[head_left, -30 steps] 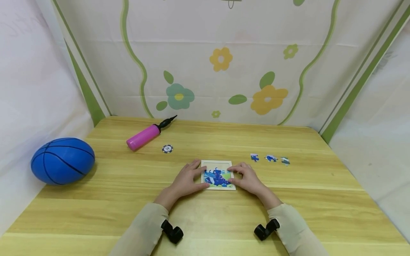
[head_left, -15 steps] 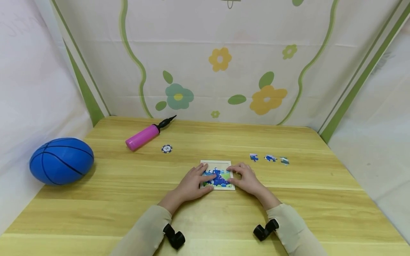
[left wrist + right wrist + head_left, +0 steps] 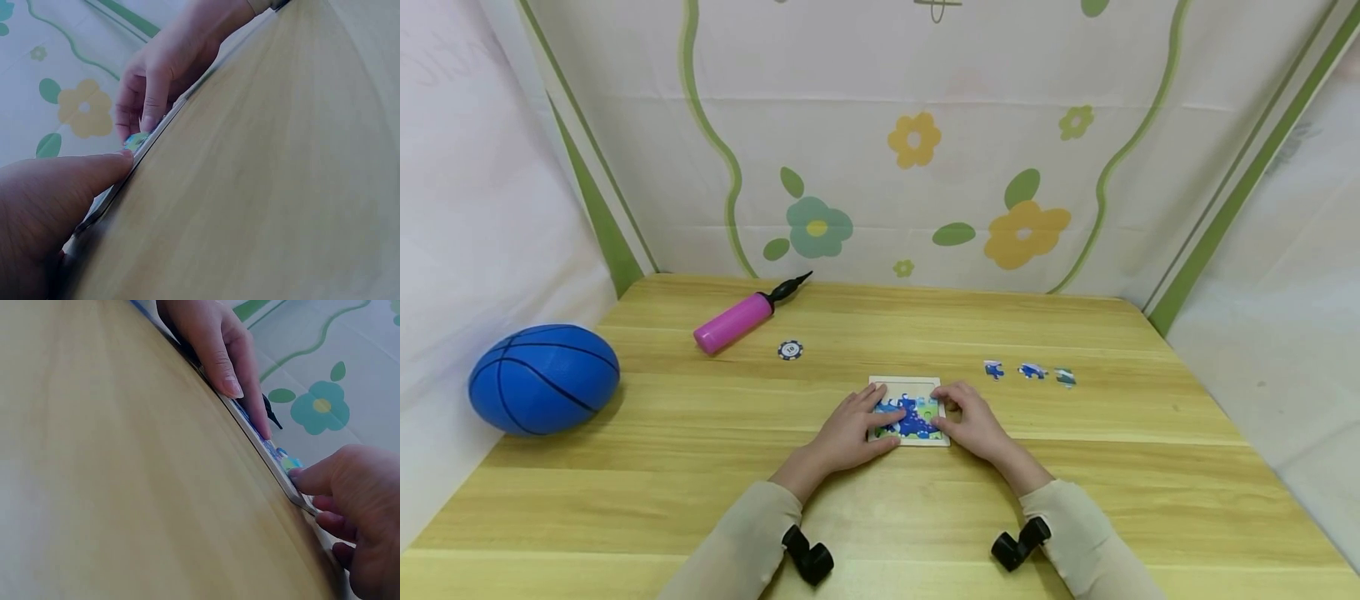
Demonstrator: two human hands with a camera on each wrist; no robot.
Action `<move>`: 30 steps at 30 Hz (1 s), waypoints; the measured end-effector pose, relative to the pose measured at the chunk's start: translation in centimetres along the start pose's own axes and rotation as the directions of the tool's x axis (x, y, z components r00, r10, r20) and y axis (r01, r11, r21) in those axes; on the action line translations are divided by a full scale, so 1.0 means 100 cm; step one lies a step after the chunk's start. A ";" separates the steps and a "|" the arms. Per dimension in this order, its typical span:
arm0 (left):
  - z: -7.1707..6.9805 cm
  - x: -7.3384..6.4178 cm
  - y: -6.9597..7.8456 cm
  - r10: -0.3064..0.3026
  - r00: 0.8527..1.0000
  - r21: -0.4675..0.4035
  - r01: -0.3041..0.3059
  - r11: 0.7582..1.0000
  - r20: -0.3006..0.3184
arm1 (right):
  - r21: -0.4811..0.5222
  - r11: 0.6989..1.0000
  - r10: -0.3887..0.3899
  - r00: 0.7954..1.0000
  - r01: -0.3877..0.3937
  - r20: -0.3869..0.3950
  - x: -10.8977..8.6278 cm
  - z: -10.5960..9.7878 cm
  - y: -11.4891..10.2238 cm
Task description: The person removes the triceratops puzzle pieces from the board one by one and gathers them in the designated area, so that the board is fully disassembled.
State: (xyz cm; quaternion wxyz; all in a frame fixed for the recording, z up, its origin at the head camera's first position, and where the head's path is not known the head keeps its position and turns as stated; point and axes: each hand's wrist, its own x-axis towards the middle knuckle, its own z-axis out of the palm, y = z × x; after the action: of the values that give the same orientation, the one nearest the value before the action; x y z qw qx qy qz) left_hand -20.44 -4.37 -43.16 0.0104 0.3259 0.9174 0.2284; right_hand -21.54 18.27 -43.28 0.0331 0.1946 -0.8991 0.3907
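A small jigsaw puzzle in a pale frame [image 3: 917,380] lies on the wooden table, its blue dinosaur picture [image 3: 916,423] partly filled in. Across the frame's left side rests my left hand [image 3: 850,429], index finger extended onto the blue pieces and thumb at the near edge. My right hand [image 3: 976,423], at the right side, pinches a green puzzle piece [image 3: 929,411] between thumb and fingers. In the right wrist view this green-blue piece [image 3: 289,464] sits tilted up from the board against the thumb. The fingers hide parts of the picture.
Several loose-lying items surround the puzzle: three puzzle pieces [image 3: 1032,371] at the right, a poker chip [image 3: 790,350] and a pink hand pump [image 3: 734,322] at the back left. A blue ball [image 3: 544,380] stands at the table's left edge. Flowered cloth hangs behind.
My left hand has slid right onto the picture, its index finger now on the blue pieces. The green piece under my right hand has shifted slightly; that hand has hardly moved.
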 end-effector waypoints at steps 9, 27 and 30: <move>-0.001 -0.001 -0.001 0.000 1.000 -0.007 0.000 1.000 -0.001 | 0.074 0.997 0.020 1.000 -0.020 -0.001 0.001 0.000 -0.002; 0.001 0.000 0.001 -0.015 1.000 -0.031 0.015 0.999 0.001 | 0.145 0.983 0.107 0.994 -0.112 0.039 0.003 -0.013 0.000; 0.001 -0.001 0.000 -0.022 1.000 -0.030 0.022 0.999 0.001 | 0.176 0.979 0.099 0.994 -0.105 0.044 0.003 -0.021 0.002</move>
State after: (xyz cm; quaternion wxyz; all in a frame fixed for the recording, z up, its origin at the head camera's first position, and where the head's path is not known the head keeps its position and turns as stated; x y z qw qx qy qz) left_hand -20.36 -4.34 -43.26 0.0180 0.3154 0.9174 0.2419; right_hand -22.09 19.81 -41.90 -0.0203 0.1571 -0.8699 0.4671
